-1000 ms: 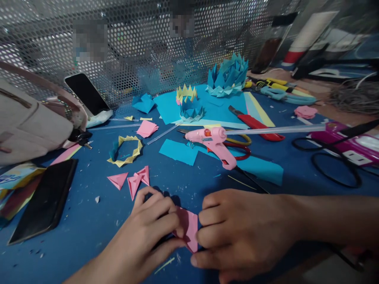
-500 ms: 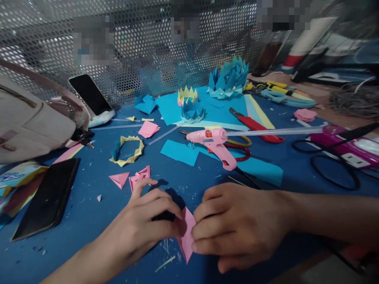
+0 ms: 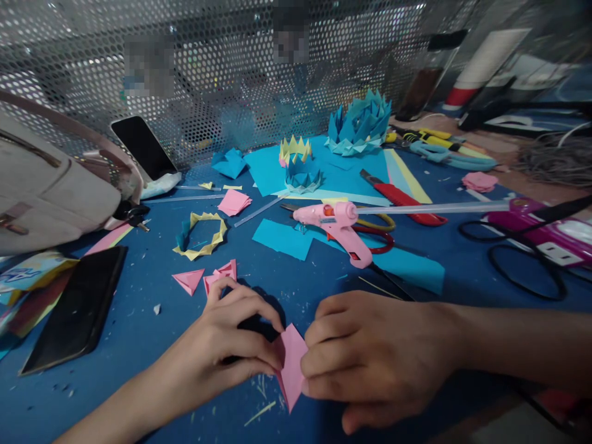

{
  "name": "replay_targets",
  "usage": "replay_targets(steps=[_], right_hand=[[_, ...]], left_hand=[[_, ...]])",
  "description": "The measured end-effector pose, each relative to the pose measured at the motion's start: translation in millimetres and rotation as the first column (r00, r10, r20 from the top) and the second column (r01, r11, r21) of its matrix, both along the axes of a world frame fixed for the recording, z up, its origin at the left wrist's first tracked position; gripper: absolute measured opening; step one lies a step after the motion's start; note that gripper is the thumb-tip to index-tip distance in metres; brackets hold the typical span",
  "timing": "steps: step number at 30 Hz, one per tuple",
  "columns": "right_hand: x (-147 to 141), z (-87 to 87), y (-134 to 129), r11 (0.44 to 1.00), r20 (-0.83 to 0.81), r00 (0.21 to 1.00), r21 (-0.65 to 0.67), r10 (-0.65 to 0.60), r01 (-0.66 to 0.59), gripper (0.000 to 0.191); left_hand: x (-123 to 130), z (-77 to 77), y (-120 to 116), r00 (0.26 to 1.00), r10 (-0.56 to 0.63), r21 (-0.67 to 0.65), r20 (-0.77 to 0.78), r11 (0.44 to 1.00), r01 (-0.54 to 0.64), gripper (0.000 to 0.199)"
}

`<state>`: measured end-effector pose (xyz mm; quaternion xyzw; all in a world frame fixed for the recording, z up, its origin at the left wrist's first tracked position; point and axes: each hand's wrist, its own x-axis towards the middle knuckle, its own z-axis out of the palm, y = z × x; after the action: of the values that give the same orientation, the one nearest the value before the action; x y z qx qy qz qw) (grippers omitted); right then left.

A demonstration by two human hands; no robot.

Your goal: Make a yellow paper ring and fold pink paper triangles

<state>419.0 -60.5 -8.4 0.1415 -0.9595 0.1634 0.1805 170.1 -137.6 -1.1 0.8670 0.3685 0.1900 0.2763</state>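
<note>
A pink sheet of paper (image 3: 291, 367), partly folded to points at top and bottom, lies on the blue table between my hands. My left hand (image 3: 245, 336) pinches its left edge with the fingertips. Closed over the right edge is my right hand (image 3: 370, 357), its fingers curled and pressed down on the paper. Just beyond the left hand are folded pink triangles (image 3: 189, 282). A stack of small pink squares (image 3: 234, 202) sits farther back, close to a ring of folded yellow paper (image 3: 202, 236).
A pink glue gun (image 3: 335, 223) rests on blue paper, with scissors (image 3: 379, 237) and red-handled pliers (image 3: 407, 200) behind it. Folded blue paper flowers (image 3: 361, 126) stand at the back. On the left are a phone (image 3: 143, 148), a dark flat case (image 3: 76, 308) and a bag (image 3: 50, 179).
My left fingers have shifted slightly left along the pink paper, showing more of its surface. My right hand stays pressed on the right edge. The whole view has moved a little.
</note>
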Motion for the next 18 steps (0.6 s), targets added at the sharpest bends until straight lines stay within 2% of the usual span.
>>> replay_targets(steps=[4, 8, 18], right_hand=[[-0.8, -2.1, -3.1, 1.000, 0.014, 1.000, -0.013, -0.013, 0.014, 0.035], [-1.7, -2.4, -2.1, 0.999, 0.017, 1.000, -0.028, 0.020, -0.020, 0.030], [-1.8, -0.4, -2.1, 1.000, 0.032, 0.999, 0.004, -0.004, 0.004, 0.031]], left_hand=[[3.8, 0.1, -0.6, 0.999, 0.050, -0.050, 0.004, 0.998, -0.050, 0.009], [5.1, 0.9, -1.9, 0.998, 0.067, -0.081, 0.017, 0.995, -0.065, 0.007], [5.8, -2.8, -2.9, 0.998, 0.056, -0.051, -0.006, 0.997, -0.056, 0.013]])
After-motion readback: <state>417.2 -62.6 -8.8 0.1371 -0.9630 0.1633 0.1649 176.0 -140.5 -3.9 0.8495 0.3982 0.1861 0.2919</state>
